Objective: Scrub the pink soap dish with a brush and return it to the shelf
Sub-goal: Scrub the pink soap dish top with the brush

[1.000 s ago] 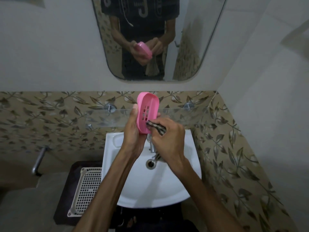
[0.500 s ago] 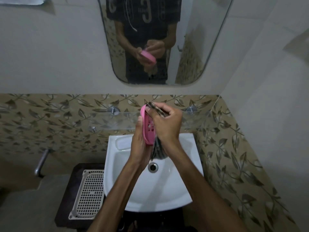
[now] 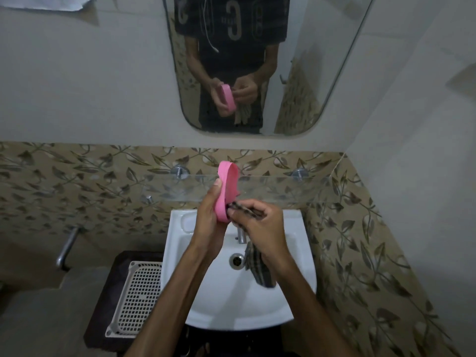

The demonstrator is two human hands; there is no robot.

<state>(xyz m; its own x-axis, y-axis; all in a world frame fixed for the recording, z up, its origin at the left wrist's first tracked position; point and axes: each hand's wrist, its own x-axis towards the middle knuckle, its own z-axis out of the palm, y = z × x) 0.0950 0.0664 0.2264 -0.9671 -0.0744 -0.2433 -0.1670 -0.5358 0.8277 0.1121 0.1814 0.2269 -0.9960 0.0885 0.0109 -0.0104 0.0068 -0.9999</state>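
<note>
Your left hand grips the pink soap dish, holding it on edge and nearly upright, thumb along its left rim and palm cupping its lower end. Your right hand sits just at 3 o'clock of the dish, fingers curled around a dark checked cloth; a fold of the cloth is pinched at the fingertips and pressed against the lower part of the dish, while the rest hangs down below your wrist toward the basin. Both hands are raised over the back of the white sink, with the tap just beneath them and the drain at 6 o'clock of the tap.

Behind the dish, at 12 o'clock, runs the glass shelf, fixed to the leaf-patterned tiled wall on metal studs; the top of the dish overlaps its edge in this view, though it does not rest on it. Higher at 12 o'clock, the mirror shows your reflection holding the dish and cloth. At 8 o'clock of the sink, a white perforated tray lies on a dark surface, and at 9 o'clock a metal pipe stands out from the wall.
</note>
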